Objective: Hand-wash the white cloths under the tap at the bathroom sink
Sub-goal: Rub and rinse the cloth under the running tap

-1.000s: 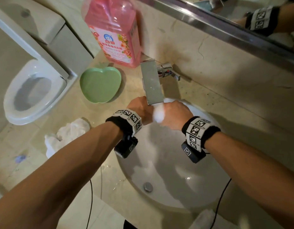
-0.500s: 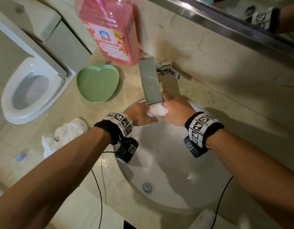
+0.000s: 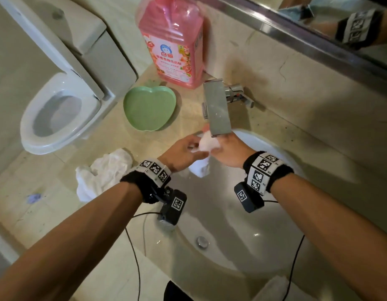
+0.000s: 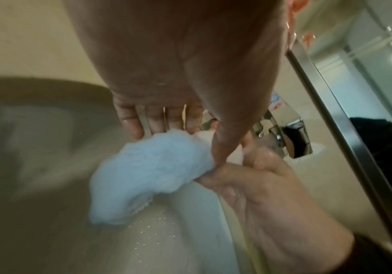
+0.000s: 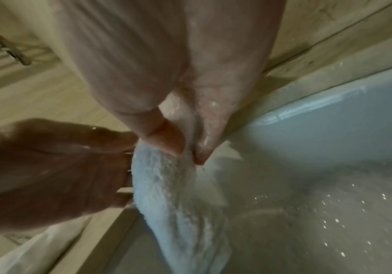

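A wet white cloth (image 3: pixel 206 145) is held between both hands just below the square chrome tap (image 3: pixel 216 107), over the back of the white sink (image 3: pixel 266 148). My left hand (image 3: pixel 197 146) pinches it from the left, thumb against fingers (image 4: pixel 157 120), as the left wrist view shows, with the cloth (image 4: pixel 152 176) bunched below. My right hand (image 3: pixel 218 146) pinches it from the right; in the right wrist view its thumb and forefinger close on the cloth (image 5: pixel 173 194). One end hangs into the basin. A second crumpled white cloth (image 3: pixel 103 170) lies on the counter at the left.
A green apple-shaped dish (image 3: pixel 149 109) and a pink detergent bottle (image 3: pixel 173 44) stand on the counter left of the tap. A toilet (image 3: pixel 57 111) is at the far left. The drain (image 3: pixel 201 241) sits low in the basin, and a mirror edge (image 3: pixel 318 40) runs above.
The cloth was a tight ball pressed between both hands; now the hands have drawn slightly apart and an end of the cloth hangs down into the basin.
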Tool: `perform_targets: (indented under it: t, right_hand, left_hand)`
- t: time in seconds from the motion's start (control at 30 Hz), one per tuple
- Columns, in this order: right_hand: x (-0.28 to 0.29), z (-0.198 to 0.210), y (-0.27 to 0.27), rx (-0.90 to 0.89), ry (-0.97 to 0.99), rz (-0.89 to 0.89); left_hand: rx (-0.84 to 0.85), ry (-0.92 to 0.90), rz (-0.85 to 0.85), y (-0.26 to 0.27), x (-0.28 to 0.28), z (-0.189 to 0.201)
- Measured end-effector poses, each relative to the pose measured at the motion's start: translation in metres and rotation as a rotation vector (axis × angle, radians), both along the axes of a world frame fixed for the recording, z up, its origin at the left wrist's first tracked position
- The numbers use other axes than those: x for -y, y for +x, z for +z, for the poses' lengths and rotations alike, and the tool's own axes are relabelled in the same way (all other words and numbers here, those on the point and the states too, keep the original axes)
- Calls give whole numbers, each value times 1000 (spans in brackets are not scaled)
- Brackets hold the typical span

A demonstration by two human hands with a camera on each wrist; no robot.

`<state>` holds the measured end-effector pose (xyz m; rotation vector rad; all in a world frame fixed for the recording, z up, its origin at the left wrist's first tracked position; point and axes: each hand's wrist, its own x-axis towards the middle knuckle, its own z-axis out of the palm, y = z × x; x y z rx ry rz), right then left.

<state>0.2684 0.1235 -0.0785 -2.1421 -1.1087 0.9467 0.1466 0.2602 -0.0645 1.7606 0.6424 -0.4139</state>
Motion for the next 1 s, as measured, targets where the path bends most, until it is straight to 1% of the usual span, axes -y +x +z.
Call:
perform_targets:
  t: [0.07,0.13,0.2,0.27,0.3,0.37,0.43,0.47,0.53,0.6,0.67,0.73,0.8,0.87,0.97,1.0]
  right_hand:
    - [4,-1,-4,19,28,-26]
    - [11,0,-3,36,36,-110]
    - [18,4,3,14,22,-196]
    - [27,7,9,-15,45,-211]
    - [32,8,10,-27,58,-212]
    - [40,11,14,-29,75,-232]
    - [47,13,18,-3,76,-248]
    - [50,13,19,7,75,-238]
    - [55,15,21,13,64,-213]
    - [58,13,22,42,59,-222]
    - [59,11,26,72,44,-252]
    - [60,7,31,85,-16,-282]
    - [62,3,32,100,-91,-272]
    - [61,1,31,91,-121,-261]
    - [56,-1,31,150,-113,-252]
    - [53,1,29,160,-110,-260]
  left_hand:
    - [-2,-9,54,5,2,-2]
    - [12,53,64,8,6,-7]
    - [38,129,72,12,14,-9]
    - [69,169,66,18,22,-5]
    - [92,183,39,21,27,-3]
    - [116,292,-66,30,35,-1]
    - [73,403,-122,38,39,1]
    - [46,391,-123,41,41,2]
    - [37,287,-137,46,39,0]
    - [29,251,-151,48,35,1]
    - [64,189,-137,47,30,3]
    - [140,38,-72,42,26,2]
    - [184,-56,-37,37,23,-1]
    - [168,-41,24,32,16,-7]
    - [150,74,160,20,1,-12]
    - [152,131,174,14,-2,-13]
